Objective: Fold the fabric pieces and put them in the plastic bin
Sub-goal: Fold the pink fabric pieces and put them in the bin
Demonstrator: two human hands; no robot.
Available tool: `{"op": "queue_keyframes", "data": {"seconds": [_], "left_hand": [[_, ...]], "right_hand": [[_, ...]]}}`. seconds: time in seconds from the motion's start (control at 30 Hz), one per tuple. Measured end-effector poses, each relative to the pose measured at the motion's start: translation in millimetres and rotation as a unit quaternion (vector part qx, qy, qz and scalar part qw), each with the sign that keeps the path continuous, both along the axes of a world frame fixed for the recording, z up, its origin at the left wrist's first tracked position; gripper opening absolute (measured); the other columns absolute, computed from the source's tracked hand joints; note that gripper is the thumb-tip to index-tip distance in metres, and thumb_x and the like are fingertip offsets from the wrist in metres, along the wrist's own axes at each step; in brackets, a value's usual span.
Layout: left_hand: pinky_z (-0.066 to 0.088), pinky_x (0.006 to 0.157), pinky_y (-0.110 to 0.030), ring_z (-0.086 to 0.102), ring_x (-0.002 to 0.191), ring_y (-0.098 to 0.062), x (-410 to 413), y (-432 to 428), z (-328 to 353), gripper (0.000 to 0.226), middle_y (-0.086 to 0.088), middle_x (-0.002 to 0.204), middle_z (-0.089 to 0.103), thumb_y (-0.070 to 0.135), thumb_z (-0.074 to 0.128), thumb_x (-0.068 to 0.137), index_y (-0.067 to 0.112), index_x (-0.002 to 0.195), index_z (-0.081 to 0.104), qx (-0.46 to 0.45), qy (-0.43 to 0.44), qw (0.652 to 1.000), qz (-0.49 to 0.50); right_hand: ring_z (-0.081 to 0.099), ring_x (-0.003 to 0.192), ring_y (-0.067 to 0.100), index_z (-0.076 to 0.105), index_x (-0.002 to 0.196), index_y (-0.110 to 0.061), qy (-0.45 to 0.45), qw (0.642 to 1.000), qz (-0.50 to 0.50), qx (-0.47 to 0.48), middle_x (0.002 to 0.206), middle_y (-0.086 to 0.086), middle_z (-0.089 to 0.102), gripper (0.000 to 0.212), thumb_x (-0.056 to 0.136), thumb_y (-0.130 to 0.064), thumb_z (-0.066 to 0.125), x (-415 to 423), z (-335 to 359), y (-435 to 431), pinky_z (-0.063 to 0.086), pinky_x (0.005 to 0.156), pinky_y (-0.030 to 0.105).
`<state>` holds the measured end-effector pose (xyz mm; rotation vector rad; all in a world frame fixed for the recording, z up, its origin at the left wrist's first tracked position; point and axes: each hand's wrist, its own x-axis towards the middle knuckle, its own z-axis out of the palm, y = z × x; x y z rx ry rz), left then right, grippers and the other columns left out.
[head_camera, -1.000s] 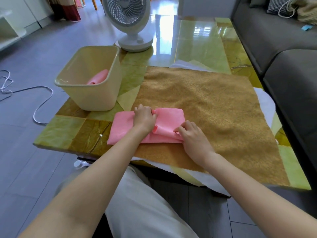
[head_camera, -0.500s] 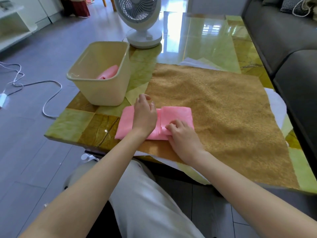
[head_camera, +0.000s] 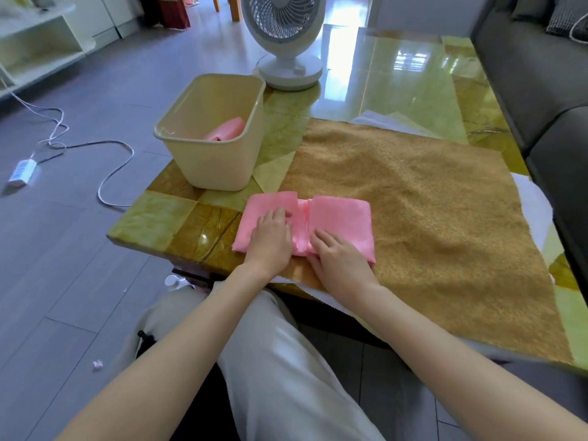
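Observation:
A pink cloth [head_camera: 342,219] lies folded on the table's near left corner, partly over a large mustard-brown fabric [head_camera: 420,211]. A crease runs down its middle. My left hand [head_camera: 270,235] presses flat on its left half. My right hand [head_camera: 339,262] rests flat on the near edge of its right half. Both hands have fingers spread and grip nothing. A cream plastic bin [head_camera: 211,160] stands just behind the cloth, with another folded pink cloth [head_camera: 227,130] inside it.
A white fan [head_camera: 284,39] stands behind the bin on the glossy green table [head_camera: 149,214]. White fabric [head_camera: 534,214] shows under the brown one. A grey sofa [head_camera: 541,74] runs along the right. A cable and adapter [head_camera: 22,171] lie on the floor at left.
The right half of the pink cloth has been laid flat. My right hand has let go of its edge and now presses on it. My left hand has stayed on the left half.

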<state>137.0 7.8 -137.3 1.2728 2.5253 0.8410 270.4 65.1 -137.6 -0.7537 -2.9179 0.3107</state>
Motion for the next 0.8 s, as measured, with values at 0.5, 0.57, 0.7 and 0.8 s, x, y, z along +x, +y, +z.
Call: {"op": "queue_keyframes", "data": {"seconds": [0.5,0.57,0.7,0.8], "left_hand": [[0.046,0.089,-0.04,0.055,0.104,-0.03,-44,-37,11,0.038,-0.011,0.115,0.058,0.03,0.036,0.096,0.006,0.123,0.049,-0.065,-0.134,0.974,0.172],[0.043,0.076,-0.034,0.057,0.093,-0.028,-46,-36,17,0.038,-0.011,0.099,0.063,0.033,0.037,0.095,0.006,0.113,0.056,-0.068,-0.191,0.966,0.16],[0.046,0.071,-0.037,0.057,0.079,-0.027,-40,-36,34,0.029,-0.008,0.078,0.063,0.032,0.05,0.089,0.007,0.089,0.063,-0.009,-0.214,0.967,0.137],[0.05,0.074,-0.039,0.06,0.079,-0.025,-21,-28,54,0.025,-0.009,0.086,0.066,0.031,0.054,0.088,0.009,0.089,0.064,0.046,-0.173,0.977,0.113]], "right_hand": [[0.046,0.126,0.032,0.052,0.129,-0.007,-0.019,0.999,0.038,0.008,0.136,0.012,0.05,0.035,0.097,-0.019,0.044,-12,-3,-19,0.037,0.106,0.046],[0.04,0.131,0.028,0.048,0.133,-0.01,-0.028,0.999,0.037,-0.004,0.141,0.008,0.046,0.037,0.099,-0.022,0.04,-11,-3,-18,0.032,0.11,0.044],[0.043,0.125,0.024,0.055,0.126,-0.012,-0.008,0.998,0.024,-0.059,0.133,0.003,0.053,0.033,0.1,-0.023,0.037,-15,4,-14,0.035,0.106,0.038],[0.059,0.095,0.026,0.065,0.1,-0.008,0.058,0.985,-0.019,-0.16,0.1,0.008,0.066,0.028,0.099,-0.015,0.038,-17,13,-10,0.044,0.082,0.032]]}}
